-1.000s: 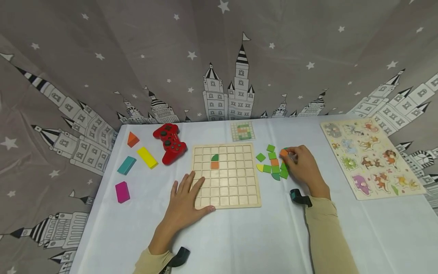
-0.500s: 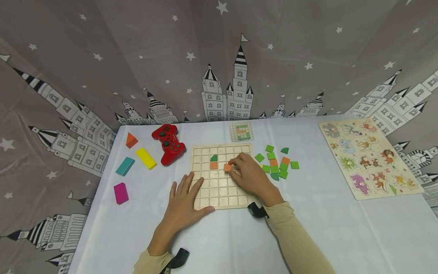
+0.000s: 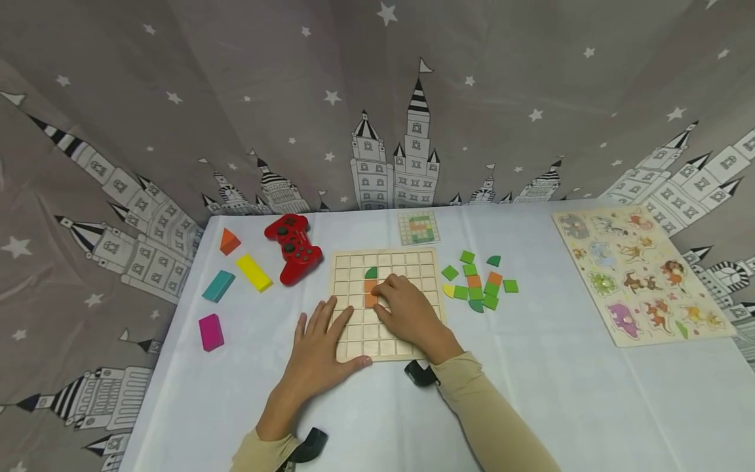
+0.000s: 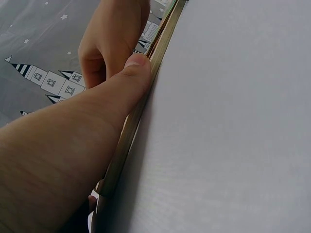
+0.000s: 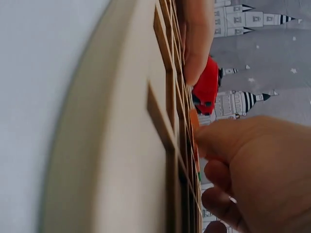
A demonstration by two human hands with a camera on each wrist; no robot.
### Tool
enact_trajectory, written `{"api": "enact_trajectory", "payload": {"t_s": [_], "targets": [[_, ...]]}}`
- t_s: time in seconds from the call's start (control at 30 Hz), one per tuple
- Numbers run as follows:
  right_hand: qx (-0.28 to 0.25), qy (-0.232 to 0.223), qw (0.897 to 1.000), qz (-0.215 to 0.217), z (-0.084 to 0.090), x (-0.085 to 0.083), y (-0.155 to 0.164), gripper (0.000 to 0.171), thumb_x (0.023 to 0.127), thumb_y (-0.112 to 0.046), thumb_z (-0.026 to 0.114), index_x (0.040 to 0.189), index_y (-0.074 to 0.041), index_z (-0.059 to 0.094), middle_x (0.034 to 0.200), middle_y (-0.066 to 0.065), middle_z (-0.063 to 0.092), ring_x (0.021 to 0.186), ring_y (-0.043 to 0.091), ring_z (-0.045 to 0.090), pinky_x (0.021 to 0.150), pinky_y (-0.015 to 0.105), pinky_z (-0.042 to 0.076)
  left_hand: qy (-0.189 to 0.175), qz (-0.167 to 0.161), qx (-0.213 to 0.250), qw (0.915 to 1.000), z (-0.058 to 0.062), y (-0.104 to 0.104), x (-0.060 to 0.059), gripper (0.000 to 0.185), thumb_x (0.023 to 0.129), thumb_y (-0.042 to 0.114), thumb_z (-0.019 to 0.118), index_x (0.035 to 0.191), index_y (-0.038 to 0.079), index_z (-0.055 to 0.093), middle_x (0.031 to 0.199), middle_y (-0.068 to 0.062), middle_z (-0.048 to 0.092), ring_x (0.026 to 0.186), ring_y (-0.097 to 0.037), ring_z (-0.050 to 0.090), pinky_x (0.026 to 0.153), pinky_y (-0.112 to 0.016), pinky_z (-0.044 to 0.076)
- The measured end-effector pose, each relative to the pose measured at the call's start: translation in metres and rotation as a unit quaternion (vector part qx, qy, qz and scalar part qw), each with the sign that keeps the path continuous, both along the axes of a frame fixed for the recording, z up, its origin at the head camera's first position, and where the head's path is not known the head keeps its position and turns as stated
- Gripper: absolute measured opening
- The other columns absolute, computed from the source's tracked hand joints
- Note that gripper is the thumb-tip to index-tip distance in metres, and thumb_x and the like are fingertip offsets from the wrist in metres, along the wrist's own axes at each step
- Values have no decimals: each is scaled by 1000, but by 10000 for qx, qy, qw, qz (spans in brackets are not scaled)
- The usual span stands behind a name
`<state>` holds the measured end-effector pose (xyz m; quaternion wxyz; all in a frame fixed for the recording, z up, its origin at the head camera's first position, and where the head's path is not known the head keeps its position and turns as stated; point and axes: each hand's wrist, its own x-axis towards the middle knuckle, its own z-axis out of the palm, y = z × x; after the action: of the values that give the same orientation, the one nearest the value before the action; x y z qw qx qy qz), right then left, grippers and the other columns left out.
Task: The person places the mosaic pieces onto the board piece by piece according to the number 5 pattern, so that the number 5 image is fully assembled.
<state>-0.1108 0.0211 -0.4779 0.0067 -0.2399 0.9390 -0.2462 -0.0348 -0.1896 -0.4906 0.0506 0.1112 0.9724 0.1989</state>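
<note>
While the left hand (image 3: pixel 318 342) lies spread on the wooden grid board (image 3: pixel 425 262), likely steadying it, the right hand (image 3: pixel 408 313) pinches an orange tile (image 3: pixel 369 301) there, just nearer the person than a second orange tile (image 3: pixel 368 286); loose tiles (image 3: pixel 475 293) lie alongside, presumably for easy reach.

Pinching lower orange square (image 3: pixel 369 301) on grid board (image 3: pixel 418 261) with right hand (image 3: pixel 408 311), resting left hand (image 3: pixel 319 344) across near-left corner.
</note>
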Motion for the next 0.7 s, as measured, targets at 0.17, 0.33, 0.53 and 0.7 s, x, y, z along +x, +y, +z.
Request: {"api": "enact_trajectory", "payload": {"t_s": [0.17,0.33,0.53,0.7], "targets": [[77,46,9999,-108,-4,-1,-1,24,98,-26,68,117,-12,72,108,2,65,99,20,60,89,36,56,22,-12,27,10000,-2,1,1,99,78,73,70,158,21,40,171,-12,20,158,-37,16,125,-65,9],[70,82,9998,-166,-4,-1,-3,23,98,-27,68,116,-13,73,109,2,66,99,20,61,88,36,56,17,-10,7,10000,-2,0,0,99,78,73,69,157,21,40,171,-12,20,158,-37,16,125,-65,9],[-65,-101,9996,-246,-2,0,-4,23,97,-26,69,116,-14,74,111,2,67,101,20,62,88,36,56,4,-7,0,10000,-1,0,0,99,78,72,70,158,21,40,171,-12,20,158,-37,15,125,-65,9],[-75,-161,9992,-347,-1,0,-5,22,97,-26,69,115,-15,74,108,1,68,99,19,62,86,34,56,-13,-2,-22,10000,-2,0,0,99,78,72,71,157,21,41,171,-12,20,159,-37,15,125,-65,8]]}}
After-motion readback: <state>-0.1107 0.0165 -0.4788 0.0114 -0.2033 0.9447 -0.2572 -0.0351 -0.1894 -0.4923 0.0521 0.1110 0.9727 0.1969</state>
